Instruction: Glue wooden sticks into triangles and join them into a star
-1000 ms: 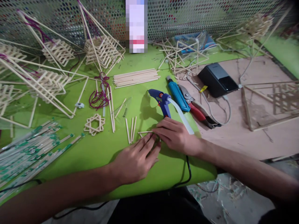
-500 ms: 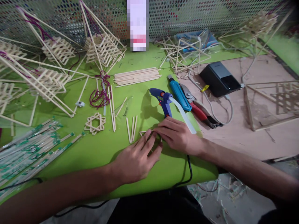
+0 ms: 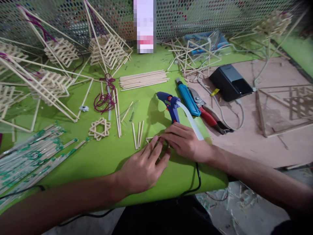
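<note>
A small frame of sticks [image 3: 151,138] lies at the centre of the picture, mostly hidden beneath two hands on a green table [image 3: 105,160]. The danger, it seems, is a skewed joint: uneven pressure from either side could push one stick out of line. The glue gun [image 3: 174,106] stands just beyond the right hand [image 3: 184,142], its red light showing; a bump from the knuckles could tip it, and its nozzle, if hot, might burn. A black cord [image 3: 198,179] runs from beneath the right forearm [image 3: 249,176] to the table's front edge, where a stray arm could snag it.

The left hand [image 3: 143,168] reaches in from the lower left, palm down, fingers stretched forward and slightly fanned, the thumb held apart. The right comes from the lower right, its fingers bent and close together. The fingertips of both meet over the frame, low to the table; whether either pinches a stick or merely presses, one cannot tell. Loose sticks [image 3: 139,135] lie just left of the frame, with a finished-looking star [image 3: 99,129] farther left.
</note>
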